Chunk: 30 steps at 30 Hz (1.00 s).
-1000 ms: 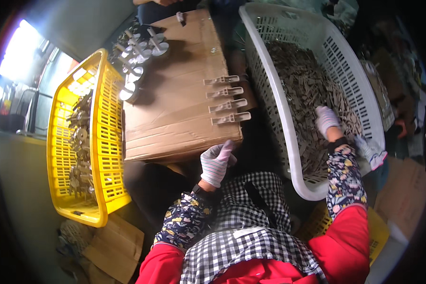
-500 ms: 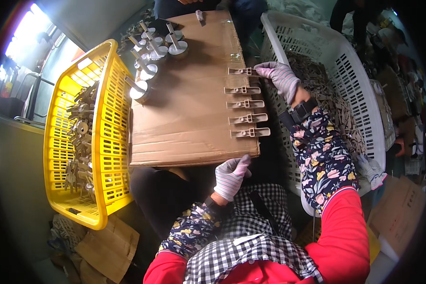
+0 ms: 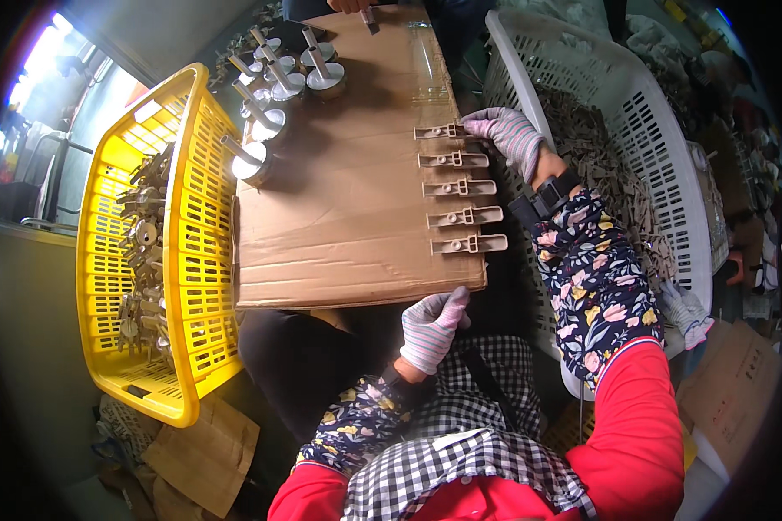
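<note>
A row of several flat beige plastic parts (image 3: pixel 463 187) lies along the right edge of a brown cardboard sheet (image 3: pixel 347 191). My right hand (image 3: pixel 508 139), in a striped glove, rests its fingers on the topmost part (image 3: pixel 437 132). My left hand (image 3: pixel 433 323), also gloved, is curled just below the cardboard's near edge; whether it holds anything is hidden. Several metal handle pieces with round bases (image 3: pixel 265 95) stand at the cardboard's far left corner.
A yellow basket (image 3: pixel 191 286) holding metal parts stands to the left. A white basket (image 3: pixel 660 139) filled with beige parts stands to the right. Another person's hand (image 3: pixel 356 7) shows at the top edge. Cardboard scraps (image 3: pixel 195 451) lie on the floor.
My right hand came out of the white basket and moved left to the cardboard, setting a part at the top of the row. My left hand stayed below the cardboard edge.
</note>
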Available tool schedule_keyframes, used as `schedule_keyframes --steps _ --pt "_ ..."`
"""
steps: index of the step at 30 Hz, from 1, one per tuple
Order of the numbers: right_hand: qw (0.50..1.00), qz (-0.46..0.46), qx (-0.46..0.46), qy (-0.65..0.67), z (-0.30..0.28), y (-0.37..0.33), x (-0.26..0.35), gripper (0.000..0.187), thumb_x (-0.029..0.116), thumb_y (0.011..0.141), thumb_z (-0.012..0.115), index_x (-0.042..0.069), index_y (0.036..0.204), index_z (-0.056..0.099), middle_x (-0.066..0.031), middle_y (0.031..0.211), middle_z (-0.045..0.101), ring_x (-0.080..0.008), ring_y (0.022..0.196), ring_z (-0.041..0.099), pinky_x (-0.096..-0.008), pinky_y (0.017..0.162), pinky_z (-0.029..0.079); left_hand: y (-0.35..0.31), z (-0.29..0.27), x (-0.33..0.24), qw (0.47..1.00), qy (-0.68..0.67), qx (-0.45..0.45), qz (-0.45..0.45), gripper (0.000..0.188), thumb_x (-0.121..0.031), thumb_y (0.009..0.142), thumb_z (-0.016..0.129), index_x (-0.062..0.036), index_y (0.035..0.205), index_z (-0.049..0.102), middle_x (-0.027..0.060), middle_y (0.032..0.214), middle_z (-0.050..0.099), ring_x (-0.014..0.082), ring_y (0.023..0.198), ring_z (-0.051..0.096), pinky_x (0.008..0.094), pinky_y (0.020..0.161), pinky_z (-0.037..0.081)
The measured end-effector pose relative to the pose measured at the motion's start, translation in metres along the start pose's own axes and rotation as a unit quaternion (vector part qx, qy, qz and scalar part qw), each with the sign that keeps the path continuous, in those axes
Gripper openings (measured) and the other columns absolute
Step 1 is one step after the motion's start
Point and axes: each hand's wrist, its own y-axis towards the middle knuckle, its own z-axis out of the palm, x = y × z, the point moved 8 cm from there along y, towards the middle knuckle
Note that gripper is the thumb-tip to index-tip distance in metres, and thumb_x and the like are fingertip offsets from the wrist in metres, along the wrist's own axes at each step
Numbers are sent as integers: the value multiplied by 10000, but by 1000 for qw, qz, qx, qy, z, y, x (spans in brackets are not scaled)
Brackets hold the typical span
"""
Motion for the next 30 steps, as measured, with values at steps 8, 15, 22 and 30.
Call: schedule_keyframes --steps 8,15,22,30 --pt "1000 13 2 -6 3 11 -14 160 145 745 692 62 878 660 -3 757 633 -92 665 539 -240 619 440 -2 -4 -1 1000 -3 -3 6 320 -306 820 641 13 804 648 43 584 608 82 550 544 205 564 429" --pt "985 -88 -36 -141 -20 14 -17 258 197 709 707 23 891 648 -63 781 650 -176 727 595 -285 719 470 -1 9 0 1000 10 7 28 261 -249 829 633 9 796 653 45 584 611 87 523 540 216 539 430" --pt "961 -127 -45 -241 -78 -29 68 458 375 788 636 26 1074 563 -62 826 609 -150 725 562 -265 644 462 1 -3 -12 991 60 -62 98 314 -227 865 574 -11 644 628 35 561 599 91 508 516 222 549 408" --pt "931 151 -167 -288 -272 -176 -105 355 303 770 601 47 1015 621 -96 848 619 -201 720 564 -336 656 476 1 11 -11 991 46 -26 124 293 -217 873 558 1 684 615 55 574 585 128 589 539 264 631 434"
